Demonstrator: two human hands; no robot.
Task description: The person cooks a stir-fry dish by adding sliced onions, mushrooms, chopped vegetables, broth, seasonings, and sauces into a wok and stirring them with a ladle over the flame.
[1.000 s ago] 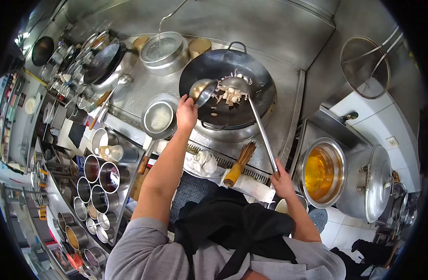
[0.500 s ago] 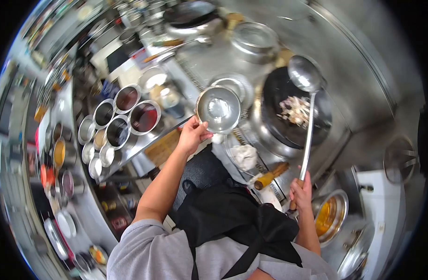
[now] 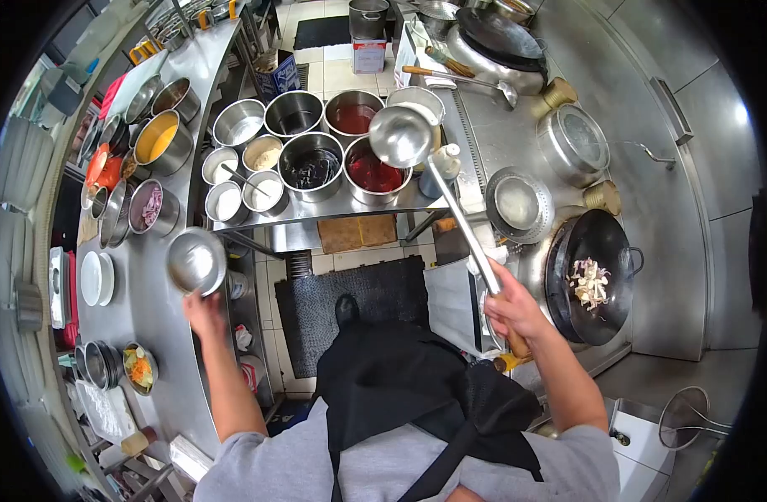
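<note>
Ladle (image 3: 459,209) is clasped in your right hand (image 3: 515,311); your left hand (image 3: 204,315), blurred, appears to pinch a bowl (image 3: 197,259) over the counter (image 3: 174,339). You seem mid-carry; moving calls for keeping the ladle clear of the pots (image 3: 315,196).

- Over left desk (image 3: 149,322), you can pass between plates (image 3: 97,278) and vegetable bowl (image 3: 154,376).
- Metal bowl (image 3: 196,261) fronts your left hand (image 3: 204,315).
- Sauce pots (image 3: 314,194), your ladle (image 3: 460,216) partly over them, block a low pass ahead.
</note>
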